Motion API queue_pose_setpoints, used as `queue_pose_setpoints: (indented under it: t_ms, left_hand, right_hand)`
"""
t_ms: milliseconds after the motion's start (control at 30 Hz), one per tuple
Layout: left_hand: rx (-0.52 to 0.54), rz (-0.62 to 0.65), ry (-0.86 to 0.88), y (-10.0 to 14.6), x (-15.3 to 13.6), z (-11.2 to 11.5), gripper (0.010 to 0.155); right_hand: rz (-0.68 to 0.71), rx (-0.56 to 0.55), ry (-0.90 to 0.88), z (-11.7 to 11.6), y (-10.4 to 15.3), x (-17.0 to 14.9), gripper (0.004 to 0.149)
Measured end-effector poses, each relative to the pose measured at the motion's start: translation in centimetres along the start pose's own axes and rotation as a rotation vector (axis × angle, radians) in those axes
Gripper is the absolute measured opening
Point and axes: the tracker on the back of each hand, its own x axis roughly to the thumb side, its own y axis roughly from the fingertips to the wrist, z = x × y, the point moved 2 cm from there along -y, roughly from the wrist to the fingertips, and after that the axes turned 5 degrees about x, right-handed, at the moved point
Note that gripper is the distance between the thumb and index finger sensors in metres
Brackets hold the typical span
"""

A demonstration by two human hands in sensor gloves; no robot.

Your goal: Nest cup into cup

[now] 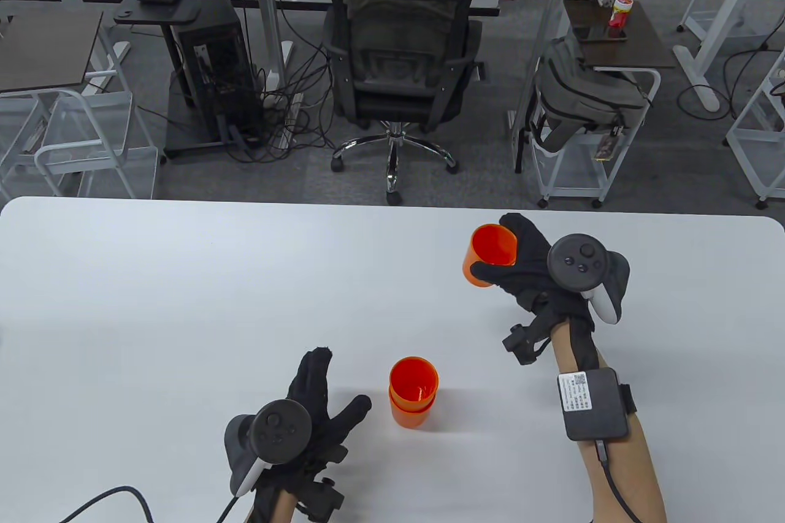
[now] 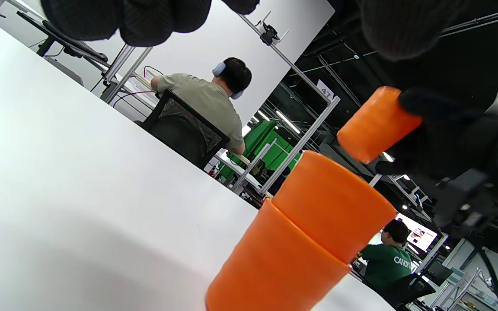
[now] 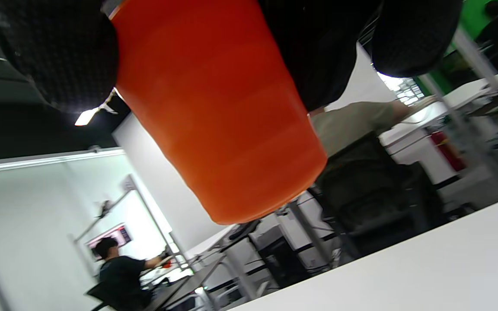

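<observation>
Right hand [image 1: 539, 265] grip wraps tilted orange cup [image 1: 489, 253] aloft; left hand [image 1: 306, 406] spread flat.

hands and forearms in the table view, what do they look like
Both the left hand and right hand wear black gloves with dark grey round trackers with white handles. Bare forearms; a black box with a white label and cable on the right one.

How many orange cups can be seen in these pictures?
3. Two orange plastic cups stand nested on the white table near the left hand. The right hand holds the third orange plastic cup in the air.
</observation>
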Motion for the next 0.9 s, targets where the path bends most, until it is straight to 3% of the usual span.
queue_pose_setpoints:
  t_ms: [67,267,533,900]
  left_hand:
    - [0.0,-0.001,0.004,0.0,0.0,0.0,0.099]
    - [-0.008,-0.002,-0.007,0.1,0.0,0.2,0.099]
    - [-0.013,-0.001,-0.015,0.1,-0.1,0.3,0.099]
    - [-0.02,-0.004,-0.03,0.1,-0.1,0.4,0.099]
  right_hand:
    - [0.084,0.045,-0.027,-1.0,1.3,2.3,0.102]
    - [0.187,0.181,-0.009,-4.9,4.5,5.4,0.101]
    - [0.205,0.267,0.078,-8.8,6.8,5.2,0.099]
    - [0.162,0.34,0.128,-11.6,7.1,3.8,0.097]
